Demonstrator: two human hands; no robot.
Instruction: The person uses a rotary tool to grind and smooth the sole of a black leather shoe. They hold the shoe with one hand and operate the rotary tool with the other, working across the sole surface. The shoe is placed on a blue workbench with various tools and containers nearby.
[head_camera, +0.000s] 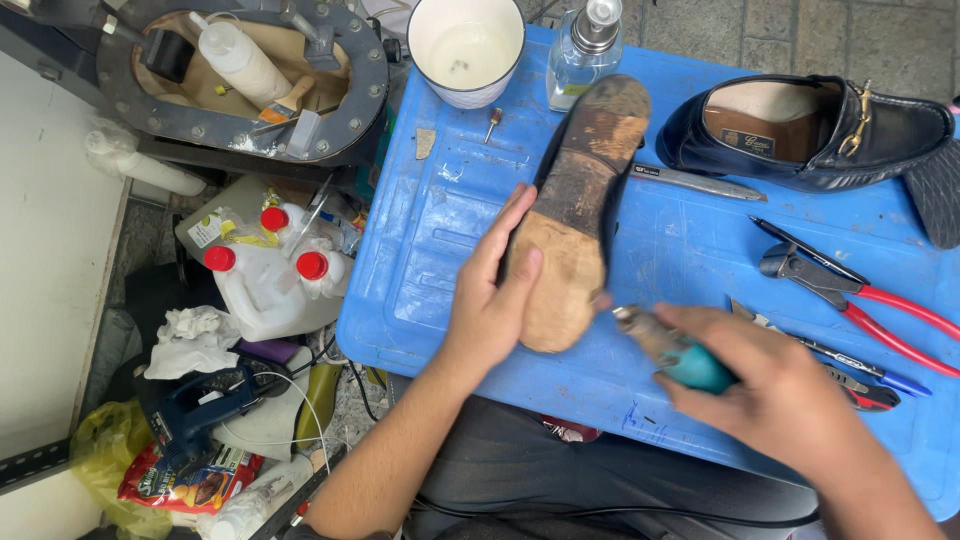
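Two bare hands worked low over a blue plastic lid (690, 250) that served as a table on the person's lap. Closest in, the right hand (775, 395) was wrapped tight around a small teal grinding tool (675, 352), near the lid's near edge. Its metal tip pointed at the shoe and sat just beside the toe end.

Next, the left hand (490, 300) held a dark shoe (578, 215) upside down, fingers flat along its left side and thumb on the sole. This shoe lay in the middle of the lid, toe toward the person, heel toward the far edge. Its sole looked pale and rubbed bare at the front, then brown and dirty toward the heel.

Red-handled pliers (860, 295) lay by the right edge, and a thin metal blade (695, 182) lay just right of the shoe.

At the far edge stood a white cup (465, 50) with pale cloudy liquid in it. Beside it stood a clear pump bottle (585, 55), though I could not tell how full it was. A second dark shoe (815, 130) sat upright in the far right corner, its brown inside showing.

Off the lid to the left, white jugs with red caps (270, 280) stood on the ground. Farther back, a round metal tub (245, 80) held a white squeeze bottle and a brush.
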